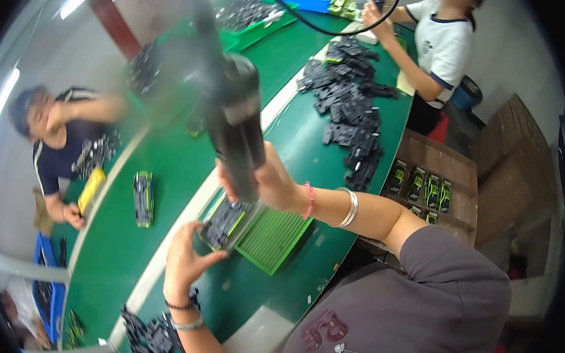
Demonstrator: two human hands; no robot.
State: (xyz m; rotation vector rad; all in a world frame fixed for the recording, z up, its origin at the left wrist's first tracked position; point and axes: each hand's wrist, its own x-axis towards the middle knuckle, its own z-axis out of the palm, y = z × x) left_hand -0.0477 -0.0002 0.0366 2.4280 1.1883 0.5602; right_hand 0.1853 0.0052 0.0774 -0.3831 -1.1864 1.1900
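Note:
My right hand (275,182) is wrapped round a black electric screwdriver (233,115), which stands upright and looks large and partly blurred. Its lower end is over a toy car (222,224) with a black underside turned up and lime-green edges. My left hand (187,258) pinches the near left end of that car between thumb and fingers. The screwdriver and my right hand hide the car's far end, so I cannot tell whether the tip touches it. Beside the car, a bright green plastic basket (275,241) lies on the table.
Black plastic parts (349,101) are heaped on the green table (289,286); more parts (153,343) lie near my left forearm. Another toy car (143,199) sits across the pale strip. A cardboard box (464,178) with several cars stands right. Two co-workers sit opposite and at far right.

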